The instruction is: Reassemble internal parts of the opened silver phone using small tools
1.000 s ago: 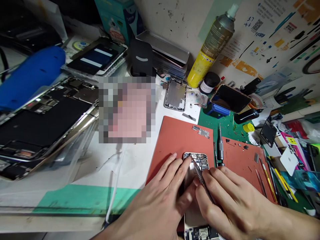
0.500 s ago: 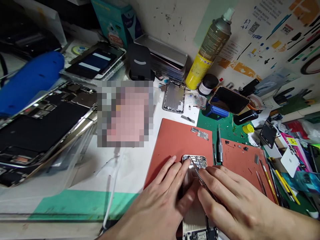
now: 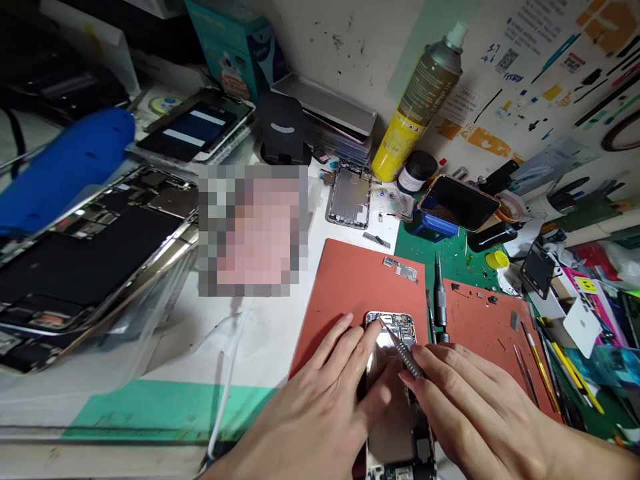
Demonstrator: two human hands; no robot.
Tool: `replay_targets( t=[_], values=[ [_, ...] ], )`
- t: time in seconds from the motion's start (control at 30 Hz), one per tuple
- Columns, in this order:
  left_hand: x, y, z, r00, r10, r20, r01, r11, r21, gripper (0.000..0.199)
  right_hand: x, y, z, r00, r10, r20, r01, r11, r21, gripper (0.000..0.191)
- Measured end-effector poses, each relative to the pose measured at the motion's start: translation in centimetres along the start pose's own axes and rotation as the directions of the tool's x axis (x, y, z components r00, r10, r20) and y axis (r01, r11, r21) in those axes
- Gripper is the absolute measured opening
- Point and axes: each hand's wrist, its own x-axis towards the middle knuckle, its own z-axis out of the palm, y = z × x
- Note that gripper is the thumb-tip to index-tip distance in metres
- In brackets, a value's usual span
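Observation:
An opened phone body [image 3: 393,433] lies on the red mat [image 3: 345,280], its top end pointing away from me. My left hand [image 3: 325,400] rests over its left edge, the index fingertip at the top left corner and the thumb across the middle. Between the thumb and fingers of my right hand [image 3: 475,407] is a thin metal tool [image 3: 409,360] with a ridged grip. The tool's tip touches down close to my left index fingertip, on the phone's upper part. A metal shield piece [image 3: 401,269] lies on the mat beyond the phone.
A screwdriver [image 3: 439,300] lies right of the phone, beside a second red mat [image 3: 490,333] with small parts. Another phone frame [image 3: 350,193], a spray can [image 3: 420,100] and a black jar [image 3: 417,171] stand or lie farther back. Larger opened devices [image 3: 95,260] are at the left.
My right hand has shifted slightly right and down, and more of the tool's ridged grip shows. My left hand has stayed nearly in place on the phone.

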Motion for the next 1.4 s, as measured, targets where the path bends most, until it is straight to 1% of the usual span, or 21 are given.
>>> replay_targets(
  t=[0.07, 0.13, 0.23, 0.3, 0.37, 0.43, 0.57, 0.7, 0.77, 0.87, 0.97, 1.03, 1.07, 1.1, 1.13, 1.2, 1.23, 1.27, 1.3, 1.33, 1.4],
  values=[
    [0.0, 0.0, -0.2, 1.0, 0.008, 0.013, -0.008, 1.0, -0.001, 0.073, -0.6, -0.2, -0.1, 0.999, 0.015, -0.036, -0.016, 1.0, -0.012, 0.023],
    [0.1, 0.0, -0.3, 1.0, 0.013, 0.028, -0.013, 1.0, -0.004, 0.078, -1.0, -0.2, -0.1, 0.991, 0.088, -0.097, -0.087, 0.996, 0.018, 0.018],
    [0.4, 0.1, -0.5, 0.999, 0.01, 0.046, -0.011, 1.0, 0.015, 0.085, -0.8, 0.2, 0.3, 0.934, 0.325, -0.149, -0.308, 0.943, 0.129, 0.014],
    [0.6, 0.0, -0.5, 0.998, 0.011, 0.058, -0.013, 0.999, 0.041, 0.091, -0.3, 1.0, 0.9, 0.891, 0.42, -0.171, -0.397, 0.905, 0.15, 0.015],
    [0.6, 0.0, -0.4, 0.998, 0.018, 0.062, -0.022, 0.998, 0.064, 0.1, 0.2, 1.9, 1.8, 0.882, 0.44, -0.169, -0.418, 0.895, 0.154, 0.015],
    [0.4, 0.0, -0.2, 0.999, 0.023, 0.048, -0.027, 0.996, 0.085, 0.107, 0.7, 2.8, 2.9, 0.881, 0.454, -0.131, -0.425, 0.883, 0.198, 0.012],
    [-0.1, 0.1, 0.2, 1.0, 0.015, 0.003, -0.015, 0.994, 0.109, 0.102, 0.8, 4.1, 5.1, 0.883, 0.466, -0.05, -0.438, 0.859, 0.265, 0.014],
    [-0.2, 0.4, 0.3, 0.998, 0.048, -0.039, -0.041, 0.985, 0.168, 0.101, 0.6, 4.6, 6.5, 0.89, 0.455, 0.012, -0.439, 0.851, 0.287, 0.017],
    [-0.2, 0.5, 0.4, 0.994, 0.083, -0.075, -0.064, 0.973, 0.221, 0.104, 0.7, 4.7, 6.8, 0.896, 0.442, 0.031, -0.431, 0.853, 0.294, 0.018],
    [-0.7, 0.6, 0.7, 0.973, 0.141, -0.185, -0.076, 0.944, 0.32, 0.104, 0.7, 4.7, 6.4, 0.903, 0.429, 0.043, -0.422, 0.86, 0.286, 0.02],
    [-1.8, 0.9, 1.6, 0.922, 0.171, -0.347, -0.029, 0.925, 0.379, 0.088, 0.2, 3.2, 4.7, 0.881, 0.472, -0.009, -0.452, 0.849, 0.273, 0.02],
    [-2.7, 1.4, 2.2, 0.877, 0.126, -0.463, 0.04, 0.942, 0.332, 0.065, -1.0, 1.2, 2.9, 0.825, 0.563, -0.039, -0.526, 0.793, 0.307, 0.02],
    [-3.2, 1.7, 2.5, 0.856, 0.078, -0.511, 0.077, 0.958, 0.276, 0.054, -1.7, -0.1, 2.1, 0.782, 0.623, -0.014, -0.579, 0.735, 0.352, 0.019],
    [-3.5, 2.1, 2.8, 0.84, 0.018, -0.542, 0.107, 0.974, 0.199, 0.048, -2.6, -1.5, 1.3, 0.715, 0.696, 0.073, -0.662, 0.639, 0.392, 0.017],
    [-3.7, 2.5, 3.0, 0.835, -0.035, -0.55, 0.118, 0.986, 0.117, 0.047, -3.4, -2.9, 0.8, 0.632, 0.754, 0.178, -0.741, 0.52, 0.425, 0.016],
    [-3.9, 3.4, 3.4, 0.834, -0.142, -0.534, 0.139, 0.989, -0.046, 0.05, -4.9, -5.3, 0.1, 0.427, 0.81, 0.403, -0.847, 0.201, 0.493, 0.025],
    [-3.9, 3.8, 3.6, 0.83, -0.197, -0.522, 0.157, 0.98, -0.12, 0.052, -5.4, -6.3, 0.1, 0.327, 0.807, 0.491, -0.854, 0.029, 0.52, 0.033],
    [-3.8, 4.3, 3.8, 0.818, -0.254, -0.515, 0.182, 0.965, -0.187, 0.053, -5.7, -7.0, 0.2, 0.244, 0.792, 0.56, -0.831, -0.127, 0.542, 0.042],
    [-3.7, 4.6, 4.1, 0.799, -0.311, -0.514, 0.208, 0.946, -0.249, 0.053, -5.8, -7.6, 0.5, 0.183, 0.768, 0.613, -0.789, -0.258, 0.558, 0.05],
    [-3.6, 5.0, 4.3, 0.777, -0.362, -0.515, 0.229, 0.924, -0.305, 0.054, -5.7, -7.9, 0.7, 0.144, 0.744, 0.653, -0.738, -0.359, 0.571, 0.057],
    [-3.5, 5.6, 4.7, 0.748, -0.43, -0.506, 0.239, 0.885, -0.399, 0.055, -5.2, -8.2, 1.2, 0.112, 0.71, 0.696, -0.655, -0.474, 0.589, 0.069]
  ],
)
